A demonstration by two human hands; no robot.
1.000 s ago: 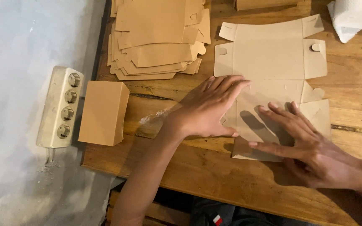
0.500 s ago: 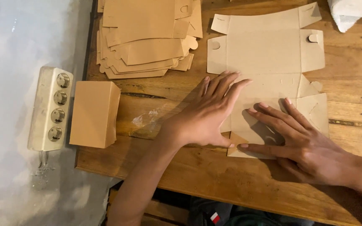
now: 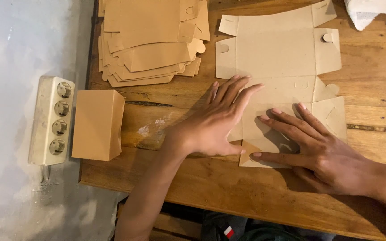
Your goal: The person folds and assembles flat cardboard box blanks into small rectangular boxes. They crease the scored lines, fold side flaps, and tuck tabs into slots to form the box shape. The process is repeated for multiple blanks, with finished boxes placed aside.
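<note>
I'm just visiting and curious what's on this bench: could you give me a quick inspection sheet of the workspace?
Surface: wooden table, worn, with a pale smear left of the hands.
Job's things: flat box blank lying unfolded; its near flaps are pressed down.
Clutter: stack of blanks at the far left; one made-up box near the left edge; white cloth at the far right corner.
Hands: left hand flat on the blank, fingers spread; right hand flat beside it, fingers on the near flaps. Neither grips anything.
Cables: nothing seen; a four-socket power strip lies off the table's left edge.
Surroundings: grey floor on the left; dark clothing below the table's near edge.
</note>
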